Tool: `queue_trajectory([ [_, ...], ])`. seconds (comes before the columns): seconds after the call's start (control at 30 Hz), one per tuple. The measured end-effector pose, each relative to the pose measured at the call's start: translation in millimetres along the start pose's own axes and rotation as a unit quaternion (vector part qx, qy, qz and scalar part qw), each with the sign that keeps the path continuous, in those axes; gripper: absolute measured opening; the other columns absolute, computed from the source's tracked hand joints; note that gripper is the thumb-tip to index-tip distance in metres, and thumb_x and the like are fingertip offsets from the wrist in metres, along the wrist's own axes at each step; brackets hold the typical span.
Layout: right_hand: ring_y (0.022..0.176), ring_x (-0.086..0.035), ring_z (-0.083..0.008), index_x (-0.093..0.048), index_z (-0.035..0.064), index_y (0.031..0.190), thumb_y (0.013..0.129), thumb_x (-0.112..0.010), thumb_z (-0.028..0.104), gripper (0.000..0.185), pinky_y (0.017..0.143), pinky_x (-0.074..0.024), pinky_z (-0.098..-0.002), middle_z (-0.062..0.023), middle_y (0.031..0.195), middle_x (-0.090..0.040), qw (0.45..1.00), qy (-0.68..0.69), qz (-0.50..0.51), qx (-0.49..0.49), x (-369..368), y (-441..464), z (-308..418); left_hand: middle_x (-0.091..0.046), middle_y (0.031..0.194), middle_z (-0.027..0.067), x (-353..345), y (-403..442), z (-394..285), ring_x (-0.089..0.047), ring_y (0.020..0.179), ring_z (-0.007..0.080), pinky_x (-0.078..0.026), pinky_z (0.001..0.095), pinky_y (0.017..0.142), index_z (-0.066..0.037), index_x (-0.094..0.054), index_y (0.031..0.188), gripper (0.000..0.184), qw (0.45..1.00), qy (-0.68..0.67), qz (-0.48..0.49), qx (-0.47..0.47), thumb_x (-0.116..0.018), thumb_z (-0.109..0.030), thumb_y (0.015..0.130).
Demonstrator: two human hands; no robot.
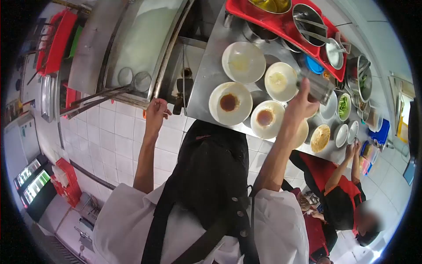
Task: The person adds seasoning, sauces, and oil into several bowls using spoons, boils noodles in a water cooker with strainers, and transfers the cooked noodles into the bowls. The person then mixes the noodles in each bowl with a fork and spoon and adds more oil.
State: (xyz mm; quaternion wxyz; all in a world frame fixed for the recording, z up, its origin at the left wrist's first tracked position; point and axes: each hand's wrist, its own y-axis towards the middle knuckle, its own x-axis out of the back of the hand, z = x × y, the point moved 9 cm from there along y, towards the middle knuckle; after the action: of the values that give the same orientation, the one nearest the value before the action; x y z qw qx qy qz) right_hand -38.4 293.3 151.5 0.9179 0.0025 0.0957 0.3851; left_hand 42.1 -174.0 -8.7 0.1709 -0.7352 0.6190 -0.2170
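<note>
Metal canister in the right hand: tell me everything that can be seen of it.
The metal canister is a shiny grey cylinder, steel by its look and somewhat blurred. The right hand grips it, covering part of its wall. It appears slanted in this view, though its true tilt is hard to judge. It shows over the steel counter, between a white bowl and the red tray. Its contents cannot be made out.
</note>
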Motion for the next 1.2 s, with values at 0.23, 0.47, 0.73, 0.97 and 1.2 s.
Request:
queue_trajectory([
  [0.23, 0.092, -0.06, -0.0161, -0.056, -0.0018, 0.12, 0.073, -0.085, 0.015, 0.058, 0.087, -0.0475, -0.031, -0.0104, 0.107, -0.064, 0.99, -0.098, 0.059, 0.084, -66, -17, -83, -0.06, 0.08, 0.0029, -20, 24, -25, -0.062, 0.066, 0.0125, -0.043, 0.025, 0.056, -0.005, -0.054, 0.1, 0.019, 0.999, 0.01, 0.044, -0.031, -0.06, -0.023, 0.096],
  [0.47, 0.091, -0.065, -0.02, -0.059, -0.0075, 0.115, 0.08, -0.078, 0.012, 0.045, 0.079, -0.055, -0.0323, -0.0133, 0.105, -0.066, 0.981, -0.116, -0.097, 0.119, 116, 50, -23, -0.059, 0.076, 0.0022, -9, 10, -7, -0.061, 0.066, 0.0111, -0.041, 0.0225, 0.053, -0.005, -0.055, 0.098, 0.014, 0.999, 0.047, 0.007, -0.011, -0.061, -0.017, 0.094],
  [0.73, 0.088, -0.065, -0.019, -0.06, -0.0059, 0.113, 0.078, -0.08, 0.013, 0.044, 0.077, -0.0538, -0.0315, -0.0149, 0.104, -0.066, 0.988, -0.094, -0.111, 0.053, 154, 76, -44, -0.057, 0.079, 0.0018, -141, 26, -121, -0.059, 0.065, 0.0082, -0.041, 0.0207, 0.054, -0.004, -0.054, 0.104, 0.014, 0.971, 0.03, 0.133, -0.195, -0.06, -0.015, 0.096],
  [0.97, 0.083, -0.062, -0.0165, -0.062, -0.0025, 0.108, 0.077, -0.081, 0.011, 0.039, 0.076, -0.051, -0.0314, -0.0089, 0.094, -0.067, 0.998, 0.005, -0.018, -0.065, -27, -5, -92, -0.054, 0.069, -0.0006, -204, 11, -206, -0.058, 0.062, 0.0083, -0.039, 0.0216, 0.051, -0.002, -0.056, 0.093, 0.02, 0.962, -0.094, 0.109, -0.233, -0.057, -0.021, 0.098],
  [1.2, 0.088, -0.064, -0.018, -0.056, -0.0045, 0.117, 0.077, -0.082, 0.016, 0.052, 0.077, -0.0542, -0.0319, -0.0131, 0.107, -0.065, 0.99, -0.114, -0.071, 0.039, 75, 52, -82, -0.058, 0.071, 0.0009, -226, 11, -228, -0.054, 0.059, 0.006, -0.039, 0.0212, 0.051, -0.001, -0.057, 0.093, 0.019, 0.957, -0.064, 0.091, -0.267, -0.059, -0.02, 0.097],
])
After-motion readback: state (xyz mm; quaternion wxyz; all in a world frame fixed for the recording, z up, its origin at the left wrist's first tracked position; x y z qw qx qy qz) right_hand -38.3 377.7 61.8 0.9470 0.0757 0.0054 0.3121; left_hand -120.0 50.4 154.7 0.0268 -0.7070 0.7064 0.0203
